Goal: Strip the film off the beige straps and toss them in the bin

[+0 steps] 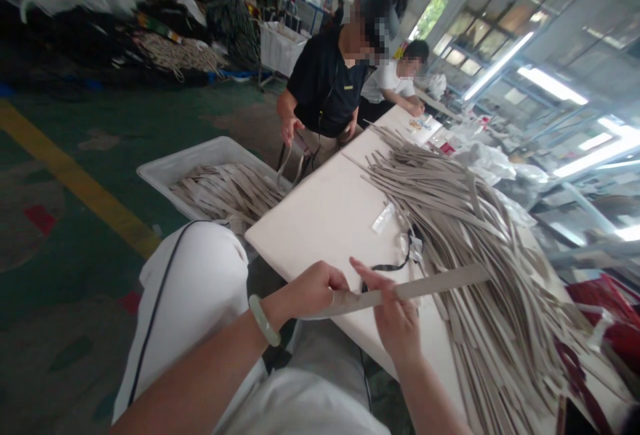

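Observation:
A flat beige strip runs between my two hands above the near edge of the white table. My left hand, below a pale green bangle, pinches the strip near the table edge. Just to the right, my right hand has the strip between its fingers, index finger pointing up and to the left. The strip's far end reaches over a large pile of similar beige strips on the table's right side. A black cord and a clear plastic piece lie beyond my hands.
Left of the table stands a white bin holding more strips. Across the table's left edge, a person in a black shirt holds a strip; a person in white sits farther back. Red material is at the right.

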